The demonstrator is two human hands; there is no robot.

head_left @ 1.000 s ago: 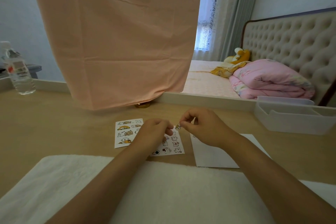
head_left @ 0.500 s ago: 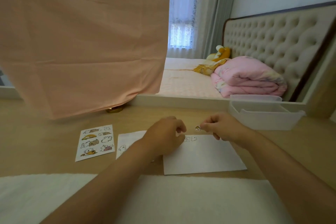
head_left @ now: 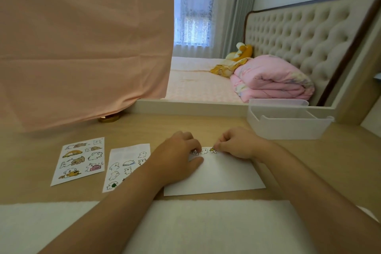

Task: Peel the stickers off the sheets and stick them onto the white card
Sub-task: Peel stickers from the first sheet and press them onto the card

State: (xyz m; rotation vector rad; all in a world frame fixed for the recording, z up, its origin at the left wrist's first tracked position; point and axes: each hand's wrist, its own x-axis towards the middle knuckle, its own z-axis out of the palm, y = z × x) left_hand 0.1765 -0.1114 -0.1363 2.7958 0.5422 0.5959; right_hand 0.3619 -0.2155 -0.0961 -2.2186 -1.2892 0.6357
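Observation:
A white card (head_left: 222,177) lies on the wooden desk in front of me. Along its far edge sit small stickers, one a white figure (head_left: 204,151). My right hand (head_left: 239,143) pinches a small yellow-and-white sticker (head_left: 213,150) down at the card's far edge. My left hand (head_left: 178,155) rests on the card's left part, fingers curled, thumb flat on the paper. Two sticker sheets lie to the left: one with brown and white animals (head_left: 80,161), one with white figures (head_left: 125,166), partly hidden by my left forearm.
A peach cloth (head_left: 82,43) hangs over the desk's back left, with a gold base (head_left: 109,118) under it. A white plastic tray (head_left: 288,121) stands at the back right. A white towel (head_left: 185,227) covers the near edge. A bed lies beyond the desk.
My view has swung right. My right hand has carried the small sticker from above the sheet over to the card and lowered it onto the far edge. My left hand has come to rest on the card.

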